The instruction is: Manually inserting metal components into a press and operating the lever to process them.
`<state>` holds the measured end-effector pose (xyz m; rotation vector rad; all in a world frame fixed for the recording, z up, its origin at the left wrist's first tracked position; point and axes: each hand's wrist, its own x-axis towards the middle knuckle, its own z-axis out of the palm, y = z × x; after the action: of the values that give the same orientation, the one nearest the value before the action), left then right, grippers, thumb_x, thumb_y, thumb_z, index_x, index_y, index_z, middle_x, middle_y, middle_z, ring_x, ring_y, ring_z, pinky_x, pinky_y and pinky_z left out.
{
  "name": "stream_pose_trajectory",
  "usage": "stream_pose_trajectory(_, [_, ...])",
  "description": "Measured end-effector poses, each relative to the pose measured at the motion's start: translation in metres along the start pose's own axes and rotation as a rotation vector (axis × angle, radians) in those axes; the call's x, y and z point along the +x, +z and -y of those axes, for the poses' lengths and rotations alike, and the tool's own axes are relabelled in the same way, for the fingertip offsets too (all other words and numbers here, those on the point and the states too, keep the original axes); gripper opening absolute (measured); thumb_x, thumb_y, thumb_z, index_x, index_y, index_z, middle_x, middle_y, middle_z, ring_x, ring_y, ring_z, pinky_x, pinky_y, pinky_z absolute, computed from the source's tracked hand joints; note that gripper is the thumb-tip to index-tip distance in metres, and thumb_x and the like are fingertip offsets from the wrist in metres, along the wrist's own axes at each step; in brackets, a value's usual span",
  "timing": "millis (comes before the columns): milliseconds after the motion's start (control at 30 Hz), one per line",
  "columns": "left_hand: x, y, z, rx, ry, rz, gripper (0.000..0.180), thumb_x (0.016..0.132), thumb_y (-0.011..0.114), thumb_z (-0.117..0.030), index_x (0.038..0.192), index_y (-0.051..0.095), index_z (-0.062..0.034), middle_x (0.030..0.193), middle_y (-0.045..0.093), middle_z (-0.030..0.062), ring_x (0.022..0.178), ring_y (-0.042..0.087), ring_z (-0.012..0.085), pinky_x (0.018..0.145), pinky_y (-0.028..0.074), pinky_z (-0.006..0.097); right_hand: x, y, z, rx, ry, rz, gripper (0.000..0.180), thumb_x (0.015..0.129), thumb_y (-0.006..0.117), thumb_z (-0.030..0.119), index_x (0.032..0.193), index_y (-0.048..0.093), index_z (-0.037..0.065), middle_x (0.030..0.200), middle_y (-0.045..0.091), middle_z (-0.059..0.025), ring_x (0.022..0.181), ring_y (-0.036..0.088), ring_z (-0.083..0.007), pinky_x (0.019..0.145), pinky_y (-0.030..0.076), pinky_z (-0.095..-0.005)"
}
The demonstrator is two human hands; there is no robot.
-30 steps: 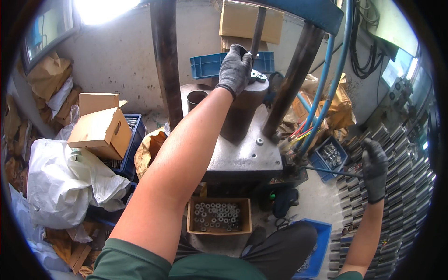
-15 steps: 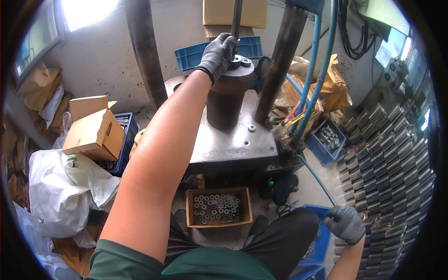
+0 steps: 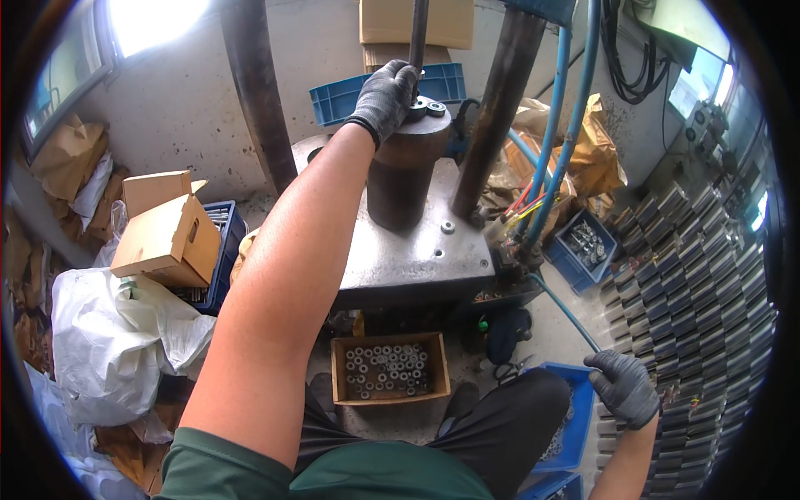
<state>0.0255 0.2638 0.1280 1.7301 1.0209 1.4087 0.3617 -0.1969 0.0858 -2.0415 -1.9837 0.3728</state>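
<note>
My left hand (image 3: 387,98), in a grey glove, reaches to the top of a thick steel cylinder (image 3: 402,187). Its fingers are curled beside a vertical steel rod (image 3: 418,37); what they hold is hidden behind them. Next to the fingertips, small ring-shaped metal parts (image 3: 435,109) lie on the cylinder's top face. My right hand (image 3: 625,389), gloved too, is closed at the end of a slanting teal lever (image 3: 567,310) at the lower right.
A box (image 3: 337,371) of metal rings stands on the floor between my feet. Blue bins (image 3: 577,433) sit by my right leg, near stacked metal pieces (image 3: 675,308). Left are a carton (image 3: 158,237) and a white sack (image 3: 108,333). Dark columns (image 3: 500,108) flank the press table (image 3: 392,258).
My right hand has shifted slightly right, and the lever's end with it. My left hand stays at the cylinder's top, its fingers a little lower against the rod.
</note>
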Motion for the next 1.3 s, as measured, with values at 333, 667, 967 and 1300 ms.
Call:
stream_pose_trajectory(333, [0.0047, 0.0000, 0.0049, 0.026, 0.004, -0.002, 0.038, 0.102, 0.052, -0.032, 0.115, 0.071, -0.0017, 0.088, 0.072, 0.0113, 0.083, 0.069, 0.0205, 0.081, 0.053, 0.034, 0.0042, -0.0071, -0.0017, 0.003, 0.004, 0.046, 0.023, 0.088, 0.072, 0.012, 0.107, 0.076, 0.000, 0.098, 0.075, -0.0200, 0.089, 0.074, -0.0372, 0.081, 0.059, -0.0428])
stream_pose_trajectory(667, [0.0004, 0.0000, -0.0008, -0.023, -0.006, 0.015, 0.027, 0.105, 0.052, -0.024, 0.110, 0.068, -0.0027, 0.082, 0.063, 0.0033, 0.075, 0.060, 0.0123, 0.075, 0.051, 0.028, 0.0032, -0.0054, -0.0052, -0.009, 0.058, 0.151, 0.023, 0.088, 0.072, 0.012, 0.108, 0.077, 0.003, 0.096, 0.075, -0.0207, 0.089, 0.074, -0.0380, 0.081, 0.059, -0.0418])
stream_pose_trajectory(967, [-0.0008, 0.0004, -0.0010, -0.045, -0.008, 0.012, 0.027, 0.105, 0.052, -0.024, 0.110, 0.069, -0.0031, 0.082, 0.064, 0.0032, 0.075, 0.060, 0.0125, 0.074, 0.051, 0.028, 0.0051, -0.0089, -0.0047, -0.074, 0.080, 0.244, 0.024, 0.090, 0.071, 0.015, 0.110, 0.077, 0.003, 0.096, 0.075, -0.0217, 0.089, 0.074, -0.0391, 0.081, 0.059, -0.0427])
stream_pose_trajectory(1300, [0.0007, -0.0005, 0.0027, -0.083, 0.000, 0.028, 0.029, 0.106, 0.049, -0.023, 0.111, 0.069, -0.0025, 0.083, 0.066, 0.0046, 0.076, 0.062, 0.0134, 0.076, 0.052, 0.028, 0.0044, -0.0087, -0.0023, 0.006, 0.039, 0.132, 0.025, 0.089, 0.071, 0.012, 0.112, 0.077, 0.003, 0.099, 0.075, -0.0218, 0.092, 0.075, -0.0374, 0.083, 0.059, -0.0420])
